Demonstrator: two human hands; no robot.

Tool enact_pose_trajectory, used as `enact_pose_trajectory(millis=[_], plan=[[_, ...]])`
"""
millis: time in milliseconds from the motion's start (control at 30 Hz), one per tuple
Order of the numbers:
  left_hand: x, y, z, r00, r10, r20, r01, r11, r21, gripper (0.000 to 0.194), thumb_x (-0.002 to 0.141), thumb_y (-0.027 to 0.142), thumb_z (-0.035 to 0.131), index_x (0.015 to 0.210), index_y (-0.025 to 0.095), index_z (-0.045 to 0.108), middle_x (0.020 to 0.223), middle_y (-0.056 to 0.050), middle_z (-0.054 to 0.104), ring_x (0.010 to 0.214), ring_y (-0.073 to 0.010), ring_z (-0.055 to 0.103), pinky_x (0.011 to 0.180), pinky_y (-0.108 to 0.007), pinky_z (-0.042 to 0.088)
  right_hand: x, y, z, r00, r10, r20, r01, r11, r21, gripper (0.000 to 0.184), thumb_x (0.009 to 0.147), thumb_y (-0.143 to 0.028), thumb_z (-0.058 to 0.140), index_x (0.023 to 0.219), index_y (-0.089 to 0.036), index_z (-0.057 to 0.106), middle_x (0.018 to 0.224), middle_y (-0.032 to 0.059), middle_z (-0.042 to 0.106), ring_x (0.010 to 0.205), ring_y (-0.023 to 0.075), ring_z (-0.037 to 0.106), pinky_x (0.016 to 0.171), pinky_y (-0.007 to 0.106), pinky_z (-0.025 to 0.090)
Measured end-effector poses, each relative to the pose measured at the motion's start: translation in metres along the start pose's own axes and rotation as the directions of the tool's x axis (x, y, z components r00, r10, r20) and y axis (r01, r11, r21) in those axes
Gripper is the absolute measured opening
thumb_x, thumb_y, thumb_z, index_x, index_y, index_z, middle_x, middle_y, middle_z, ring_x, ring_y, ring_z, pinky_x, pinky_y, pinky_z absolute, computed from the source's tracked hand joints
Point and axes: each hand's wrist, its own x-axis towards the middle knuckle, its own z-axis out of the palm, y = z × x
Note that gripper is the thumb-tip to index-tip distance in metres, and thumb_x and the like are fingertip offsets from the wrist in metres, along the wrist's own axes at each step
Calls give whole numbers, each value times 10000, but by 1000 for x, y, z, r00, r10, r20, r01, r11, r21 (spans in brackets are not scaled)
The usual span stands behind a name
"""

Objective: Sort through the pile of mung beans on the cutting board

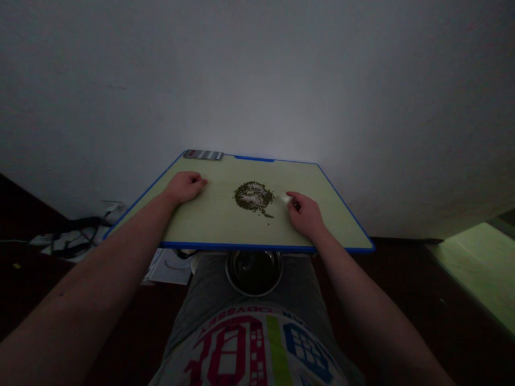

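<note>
A pile of small greenish-brown beans or grains (243,200), mixed with white grains (251,199), lies spread on a pale yellow board with a blue rim (209,225). To the left of the pile, my left hand (185,186) rests on the board, its fingers curled in and nothing showing in them. On the pile's right, my right hand (304,212) pinches a small pale, see-through piece (285,198) between thumb and finger. That piece points toward the pile; its exact kind is too dim to tell.
A phone (203,155) lies at the board's far left corner, by the wall. Below the board's near edge, a metal bowl (254,292) sits between my legs; its contents are dark. Cables (80,230) and papers are on the floor at left. A pale green surface stands at right.
</note>
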Motion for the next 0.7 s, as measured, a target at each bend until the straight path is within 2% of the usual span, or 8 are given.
enact_pose_trajectory(millis=[200, 400, 533, 700], plan=[[-1, 1, -1, 1000, -8, 3, 8, 1000, -9, 412, 701, 482, 374, 626, 155, 614, 533, -29, 534, 522, -141, 450, 500, -258, 303, 1, 2, 1, 1000, 13, 16, -14, 999, 41, 347, 757, -204, 402, 1064, -167, 559, 870, 62, 630, 685, 145, 543, 688, 286, 421], [-1, 2, 0, 1000, -24, -8, 24, 1000, -19, 400, 695, 468, 383, 625, 152, 619, 516, -24, 524, 517, -138, 445, 488, -252, 295, 3, 4, 4, 1000, -2, 6, 2, 998, 58, 354, 763, -201, 393, 1079, -172, 551, 914, 72, 620, 754, 159, 545, 727, 305, 413], [0, 0, 1, 1000, -8, -19, 8, 1000, -11, 399, 692, 473, 390, 616, 152, 615, 526, -23, 522, 521, -138, 448, 493, -254, 295, 3, 4, 4, 999, -13, 39, 9, 995, 95, 349, 758, -181, 388, 1063, -180, 558, 885, 61, 620, 746, 149, 543, 718, 295, 412], [1, -1, 1, 1000, 1, -10, -1, 1000, -6, 412, 698, 480, 379, 620, 154, 620, 528, -26, 528, 524, -141, 451, 504, -257, 300, 3, 3, 2, 1000, -18, 25, 15, 995, 99, 343, 765, -180, 379, 1062, -170, 551, 869, 64, 617, 745, 150, 537, 705, 288, 410]])
